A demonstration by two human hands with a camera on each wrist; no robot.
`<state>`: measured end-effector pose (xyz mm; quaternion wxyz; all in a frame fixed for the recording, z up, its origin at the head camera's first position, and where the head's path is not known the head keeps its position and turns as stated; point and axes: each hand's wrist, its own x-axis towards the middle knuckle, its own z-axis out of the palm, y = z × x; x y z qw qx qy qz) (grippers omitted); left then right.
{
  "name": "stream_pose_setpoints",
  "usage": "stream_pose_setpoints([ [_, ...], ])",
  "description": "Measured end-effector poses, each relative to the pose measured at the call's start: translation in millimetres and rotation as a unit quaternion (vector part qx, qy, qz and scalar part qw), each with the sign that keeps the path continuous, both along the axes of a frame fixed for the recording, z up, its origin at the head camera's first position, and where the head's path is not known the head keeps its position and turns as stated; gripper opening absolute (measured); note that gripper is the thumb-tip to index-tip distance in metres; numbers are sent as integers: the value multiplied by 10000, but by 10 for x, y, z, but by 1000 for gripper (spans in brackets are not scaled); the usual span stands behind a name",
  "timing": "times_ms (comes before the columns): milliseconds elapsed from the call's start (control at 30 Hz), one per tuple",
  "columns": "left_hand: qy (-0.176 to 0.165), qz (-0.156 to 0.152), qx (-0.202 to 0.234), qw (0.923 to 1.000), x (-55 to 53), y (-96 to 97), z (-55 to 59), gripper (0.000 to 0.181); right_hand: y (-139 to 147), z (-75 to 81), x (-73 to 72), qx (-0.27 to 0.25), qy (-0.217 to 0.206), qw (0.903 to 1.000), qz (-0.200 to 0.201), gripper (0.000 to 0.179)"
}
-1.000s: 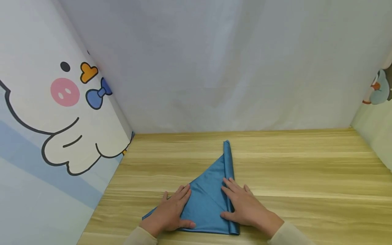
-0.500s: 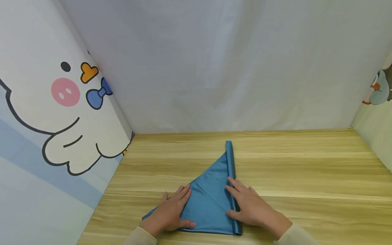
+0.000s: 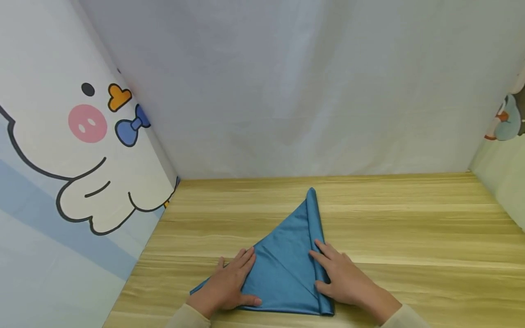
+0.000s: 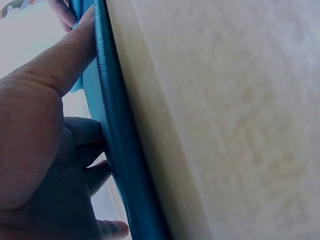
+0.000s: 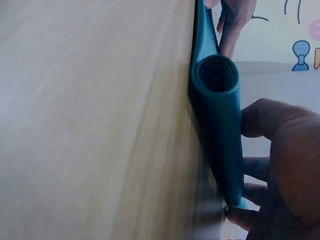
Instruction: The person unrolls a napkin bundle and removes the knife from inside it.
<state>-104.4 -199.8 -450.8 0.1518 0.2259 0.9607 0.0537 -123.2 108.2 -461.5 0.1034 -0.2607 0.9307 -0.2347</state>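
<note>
A blue satiny cloth (image 3: 279, 269) lies on the table, its left part flat and triangular, its right edge wound into a long roll (image 3: 313, 214). Several coiled layers show at the end of the roll (image 5: 217, 120) in the right wrist view. My left hand (image 3: 227, 282) rests on the flat part with fingers extended and thumb near the front edge. My right hand (image 3: 342, 275) lies over the roll, fingertips and thumb touching it without wrapping round it. In the left wrist view, a stitched edge (image 4: 117, 120) of the cloth runs beside my left thumb.
The wood-grain table (image 3: 410, 228) extends to both sides of the cloth. A plain pale curtain (image 3: 307, 91) hangs behind it. Panels printed with cartoon figures stand at the left (image 3: 82, 182) and right (image 3: 504, 150).
My right hand and the roll have shifted to the right, and the flat part of the cloth has grown wider. The roll's far end now leans slightly left. My left hand has stayed in place.
</note>
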Motion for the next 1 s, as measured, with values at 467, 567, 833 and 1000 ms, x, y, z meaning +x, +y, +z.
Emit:
stream_pose_setpoints([
  [467, -29, 32, 69, 10000, 23, -22, 2, 108, -159, 81, 85, 103, 167, 9987, 481, 70],
  [567, -17, 29, 52, 10000, 22, -19, 12, 107, -228, 76, 78, 252, 189, 9974, 648, 79],
  [833, -66, 0, 81, 9999, 10, -6, 22, 106, -190, 37, 57, 617, 90, 9973, 384, 90],
  [1000, -67, -16, 77, 9999, 1, 1, 11, 106, -133, 8, 58, 605, 236, 9975, 266, 90],
])
